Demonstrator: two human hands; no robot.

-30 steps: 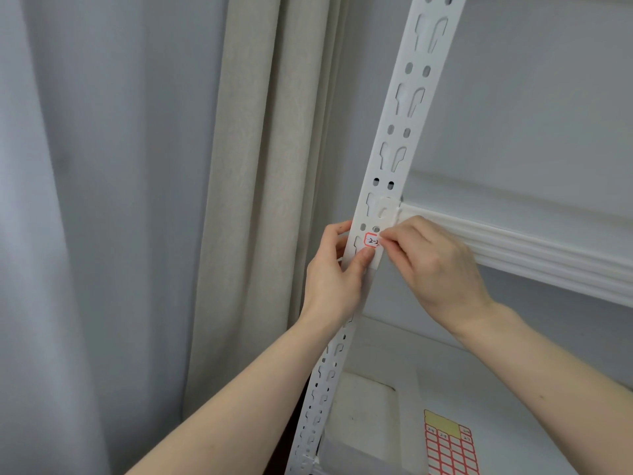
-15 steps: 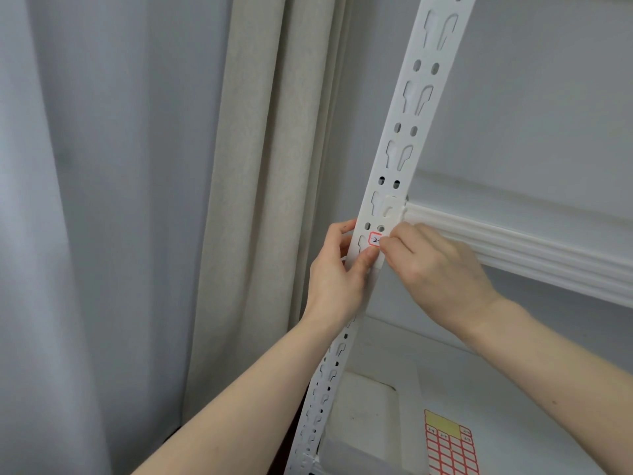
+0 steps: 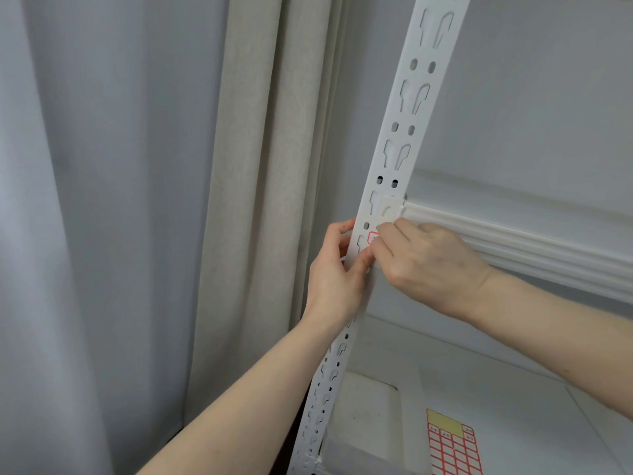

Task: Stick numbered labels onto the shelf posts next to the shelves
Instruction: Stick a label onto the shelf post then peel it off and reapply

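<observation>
Two hands met at the shelf post (image 3: 404, 145): our left hand (image 3: 337, 279) gripped its edge, our right hand (image 3: 424, 262) pressed the label (image 3: 371, 238) flat, a light, flimsy sticker best handled by its corner.

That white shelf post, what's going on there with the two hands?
A person is sticking a small red-bordered label onto the white shelf post, just below where the shelf joins it. The left hand grips the post from the side, thumb on its front just under the label. The right hand presses its fingertips over the label, hiding most of it. A sheet of labels lies on the lower shelf.
</observation>
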